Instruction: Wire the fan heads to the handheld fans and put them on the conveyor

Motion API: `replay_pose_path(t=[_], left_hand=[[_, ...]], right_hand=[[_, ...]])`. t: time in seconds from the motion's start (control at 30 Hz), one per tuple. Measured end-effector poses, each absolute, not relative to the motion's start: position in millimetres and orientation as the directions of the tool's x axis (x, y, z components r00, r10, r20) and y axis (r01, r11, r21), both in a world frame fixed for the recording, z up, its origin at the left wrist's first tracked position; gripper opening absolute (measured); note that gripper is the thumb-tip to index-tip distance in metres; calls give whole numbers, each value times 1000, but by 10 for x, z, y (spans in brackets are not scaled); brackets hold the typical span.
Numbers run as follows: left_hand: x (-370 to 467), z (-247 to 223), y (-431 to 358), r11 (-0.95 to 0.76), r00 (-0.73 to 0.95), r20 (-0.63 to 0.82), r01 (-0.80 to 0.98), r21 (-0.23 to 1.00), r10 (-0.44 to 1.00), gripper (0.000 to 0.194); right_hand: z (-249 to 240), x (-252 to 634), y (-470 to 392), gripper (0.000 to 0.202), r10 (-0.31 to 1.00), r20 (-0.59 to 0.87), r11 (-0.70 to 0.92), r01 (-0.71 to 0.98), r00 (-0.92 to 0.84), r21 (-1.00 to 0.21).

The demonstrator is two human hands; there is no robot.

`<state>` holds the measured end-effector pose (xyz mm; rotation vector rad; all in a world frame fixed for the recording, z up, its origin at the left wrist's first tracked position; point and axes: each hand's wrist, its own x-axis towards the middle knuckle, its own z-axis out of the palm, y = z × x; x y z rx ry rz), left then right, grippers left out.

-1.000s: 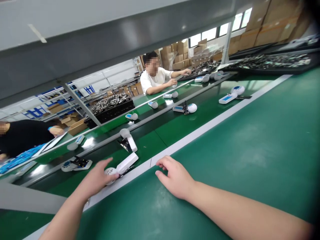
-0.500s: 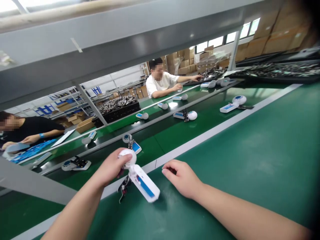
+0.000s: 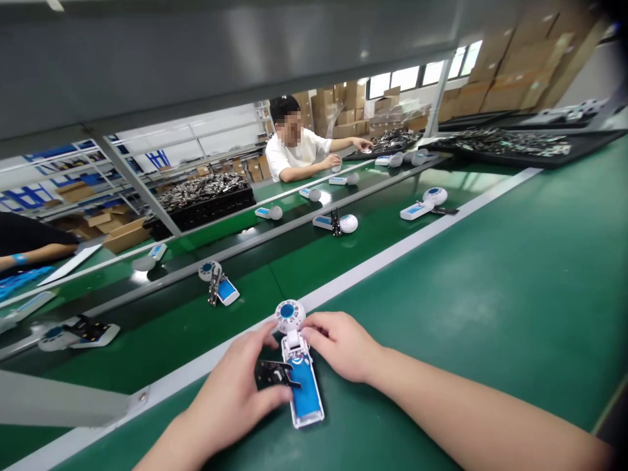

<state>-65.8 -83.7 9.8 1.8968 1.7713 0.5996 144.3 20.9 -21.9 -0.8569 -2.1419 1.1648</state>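
White fan [image 3: 308,387], now turned grille-up on the table [image 3: 466,307]. Left hand [image 3: 235,386]: now spread open around the circuit board [image 3: 273,373]. Right hand [image 3: 343,345]: newly arrived at the fan's neck [image 3: 293,339], grip unclear.

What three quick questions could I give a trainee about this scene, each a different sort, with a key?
1. True or false: the white device nearest the camera has its blue panel facing up.
2. Which hand is nearer the black board beside that panel? A) right B) left C) neither
3. Fill in: the co-worker nearer the middle of the picture wears a ____ top.

Key: 1. True. 2. B, the left hand. 3. White.
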Motion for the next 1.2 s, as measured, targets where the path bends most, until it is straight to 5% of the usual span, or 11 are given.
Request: replay_pose_path(t=[0.23, 0.43, 0.53, 0.77, 0.97, 1.07, 1.2], left_hand=[[-502, -55, -896, 35, 6, -68, 810, 585, 998, 87], [-390, -54, -813, 134, -147, -51, 647, 751, 988, 35], [-388, -61, -811, 178, -204, -77, 540, 823, 976, 31], [-335, -15, -673, 143, -197, -46, 516, 844, 979, 35], [-259, -107, -528, 176, -311, -54, 379, 908, 949, 36], [-297, -150, -578, 177, -319, -52, 377, 909, 946, 31], [-331, -167, -665, 89, -305, 62, 458, 884, 950, 26]], right_hand=[[-234, 1561, 369, 25, 442, 328, 627, 25, -835, -779], [-161, 1593, 397, 16, 347, 358, 793, 67, -867, -606], [-83, 1612, 376, 13, 265, 346, 873, 72, -900, -482], [-101, 1550, 306, 11, 345, 321, 849, 148, -882, -507], [-95, 1548, 244, 12, 236, 346, 938, 119, -908, -326], [-66, 1554, 185, 13, 230, 336, 921, 93, -913, -379], [-102, 1487, 172, 12, 429, 410, 767, 85, -805, -635]])
